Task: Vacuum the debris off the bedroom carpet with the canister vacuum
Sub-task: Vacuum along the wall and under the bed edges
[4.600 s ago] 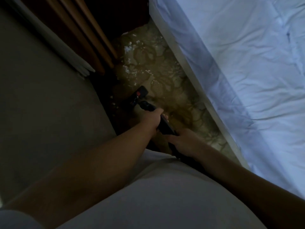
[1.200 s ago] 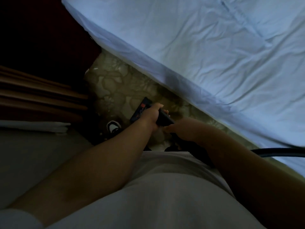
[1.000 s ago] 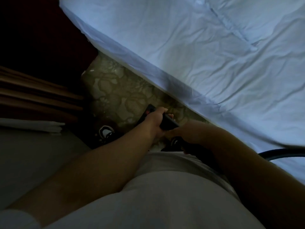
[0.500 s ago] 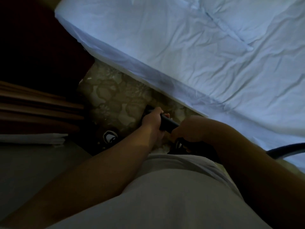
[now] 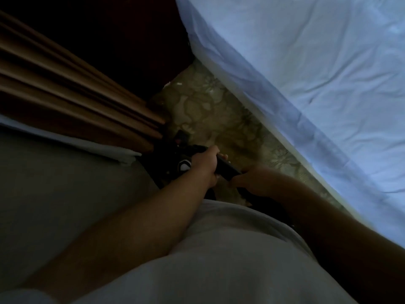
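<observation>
In the carpet (image 5: 208, 110) strip between bed (image 5: 306, 84) and curtain (image 5: 76, 95), left hand (image 5: 205, 166) and right hand (image 5: 252, 181) both grip the vacuum wand (image 5: 225, 168), its nozzle (image 5: 180, 137) now swung to the curtain hem; far-corner debris (image 5: 178, 84) remains.

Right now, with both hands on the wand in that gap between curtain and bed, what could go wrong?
1. The curtain hem hangs right beside the far end of the wand; suction could grab the fabric.
2. A black-and-white item, possibly a shoe, lies by the left hand and may snag the wand.
3. White scraps sit at the dim far corner of the carpet, easily missed.
</observation>
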{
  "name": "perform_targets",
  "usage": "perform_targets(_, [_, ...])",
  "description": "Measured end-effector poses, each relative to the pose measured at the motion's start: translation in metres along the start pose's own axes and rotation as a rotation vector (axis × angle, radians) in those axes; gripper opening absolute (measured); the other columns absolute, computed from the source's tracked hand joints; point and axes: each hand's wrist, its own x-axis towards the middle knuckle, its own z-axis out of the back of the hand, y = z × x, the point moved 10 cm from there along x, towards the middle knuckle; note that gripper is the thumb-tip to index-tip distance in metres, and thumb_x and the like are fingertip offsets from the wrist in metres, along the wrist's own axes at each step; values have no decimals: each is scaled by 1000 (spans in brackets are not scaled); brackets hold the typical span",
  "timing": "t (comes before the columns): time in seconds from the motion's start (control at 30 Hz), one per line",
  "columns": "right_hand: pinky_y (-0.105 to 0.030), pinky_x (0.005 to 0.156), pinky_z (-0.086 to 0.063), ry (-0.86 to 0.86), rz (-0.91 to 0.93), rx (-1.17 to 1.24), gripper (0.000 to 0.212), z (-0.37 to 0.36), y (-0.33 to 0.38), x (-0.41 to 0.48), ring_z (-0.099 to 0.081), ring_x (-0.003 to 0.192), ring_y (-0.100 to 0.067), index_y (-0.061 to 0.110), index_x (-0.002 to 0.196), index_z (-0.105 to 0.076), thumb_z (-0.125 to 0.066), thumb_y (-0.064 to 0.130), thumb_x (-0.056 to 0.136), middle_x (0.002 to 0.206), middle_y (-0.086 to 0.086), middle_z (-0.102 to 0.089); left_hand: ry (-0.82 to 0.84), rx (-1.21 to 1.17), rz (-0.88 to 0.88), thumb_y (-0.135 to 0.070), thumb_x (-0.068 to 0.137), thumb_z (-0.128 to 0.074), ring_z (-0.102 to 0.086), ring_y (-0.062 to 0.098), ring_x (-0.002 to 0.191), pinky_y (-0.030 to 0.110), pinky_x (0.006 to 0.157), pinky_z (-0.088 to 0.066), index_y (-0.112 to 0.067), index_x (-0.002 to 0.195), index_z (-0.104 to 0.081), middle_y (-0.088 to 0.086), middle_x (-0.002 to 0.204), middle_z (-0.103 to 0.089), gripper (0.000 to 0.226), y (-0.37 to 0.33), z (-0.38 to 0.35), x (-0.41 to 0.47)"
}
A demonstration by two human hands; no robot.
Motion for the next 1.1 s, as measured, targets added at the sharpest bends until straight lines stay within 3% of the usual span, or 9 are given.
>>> perform_targets(0.1, [-41, 77, -67, 26, 12, 52, 38, -14, 25, 17, -79, 79, -26, 13, 104, -77, -83, 45, 84, 92, -11, -79, -57, -10, -5, -19, 90, -67, -68, 25, 81, 44, 76, -62, -3, 103, -63, 11, 90, -67, 21, -20, 27, 16])
perform_targets(0.33, [-45, 88, -65, 56, 65, 18, 39, -19, 76, 51, -77, 90, -27, 13, 101, -74, -78, 49, 88, 98, -12, -77, -80, -25, -35, -14, 95, -60, -66, 19, 70, 42, 85, -59, -2, 108, -60, 8, 78, -66, 18, -69, 48, 36])
perform_targets(0.53, [-44, 81, -65, 99, 45, 29, 39, -22, 59, 56, -78, 78, -27, 10, 105, -74, -79, 45, 89, 94, -14, -79, -81, -2, 12, -17, 97, -59, -66, 19, 75, 39, 76, -59, -3, 104, -60, 8, 86, -65, 15, -52, 40, 32])
perform_targets(0.67, [-42, 90, -64, 147, 66, -78, 43, -20, 36, 46, -75, 95, -29, 10, 108, -72, -78, 49, 89, 107, -12, -74, -138, -76, 37, -17, 98, -60, -66, 19, 72, 39, 68, -58, -4, 102, -61, 9, 86, -66, 14, -11, 35, 23])
perform_targets(0.77, [-38, 90, -59, 181, 122, -180, 33, -31, 9, 31, -70, 94, -25, 15, 103, -71, -77, 45, 90, 106, -7, -71, -203, -157, 50, -19, 99, -59, -64, 21, 70, 38, 60, -55, -4, 94, -60, 9, 83, -65, 16, 34, 32, 12])
perform_targets(0.83, [-40, 94, -60, 206, 119, -210, 35, -40, -16, 22, -72, 94, -26, 14, 105, -75, -80, 45, 87, 107, -10, -74, -261, -244, 52, -21, 97, -62, -66, 24, 76, 39, 65, -57, -5, 94, -62, 10, 87, -67, 17, 68, 32, 2])
perform_targets(0.9, [-36, 86, -58, 247, 141, -282, 30, -46, -40, 11, -71, 87, -24, 16, 98, -73, -78, 45, 90, 99, -9, -73, -295, -308, 42, -27, 95, -66, -69, 27, 86, 43, 77, -60, -7, 101, -64, 11, 96, -70, 21, 102, 27, -9])
perform_targets(1.0, [-33, 75, -55, 277, 146, -341, 28, -45, -76, -6, -69, 85, -22, 22, 90, -66, -76, 48, 90, 97, -6, -70, -304, -359, 51, -25, 96, -63, -68, 26, 80, 41, 78, -58, -7, 93, -64, 9, 86, -69, 18, 148, 11, -30])
perform_targets(1.1, [-36, 87, -59, 317, 103, -369, 41, -43, -113, -31, -70, 93, -24, 21, 110, -71, -78, 53, 86, 106, -6, -71, -299, -386, 104, -22, 94, -61, -65, 26, 70, 38, 70, -56, -10, 93, -63, 9, 81, -66, 13, 187, -7, -54])
